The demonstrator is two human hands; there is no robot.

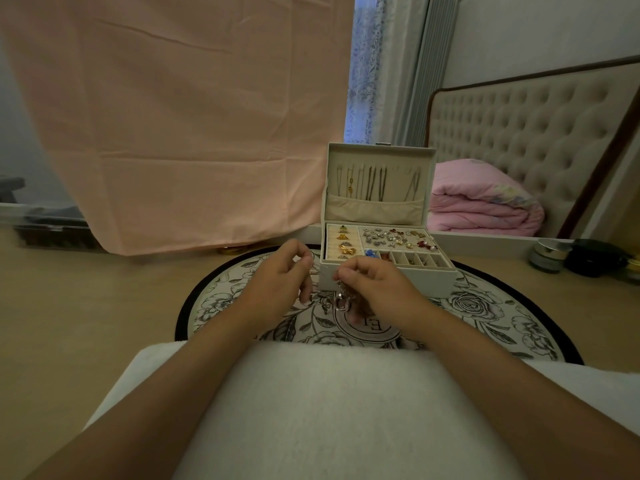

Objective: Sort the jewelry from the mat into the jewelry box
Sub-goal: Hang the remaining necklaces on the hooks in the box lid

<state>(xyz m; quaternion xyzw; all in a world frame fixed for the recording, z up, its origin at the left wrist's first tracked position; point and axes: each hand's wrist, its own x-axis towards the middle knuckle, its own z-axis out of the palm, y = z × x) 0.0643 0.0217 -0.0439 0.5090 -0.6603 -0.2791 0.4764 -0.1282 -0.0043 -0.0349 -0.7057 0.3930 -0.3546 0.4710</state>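
Item: silver piece (342, 303), chain-like, with a ring at its lower end.
Held by: right hand (377, 289), pinched at the top. It hangs lengthwise straight down over the middle of the mat (485, 306).
Left hand (277, 282): alongside, fingers curled, thumb to forefinger. Whether anything tiny sits in that pinch cannot be told.
Destination: jewelry box (388, 277), lid up, standing on the mat just beyond both hands. The right hand is nearer, close before the front wall, and the open compartments lie up and forward of it.

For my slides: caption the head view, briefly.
Right hand pinches silver jewelry above the floral mat, left hand alongside, open jewelry box behind.
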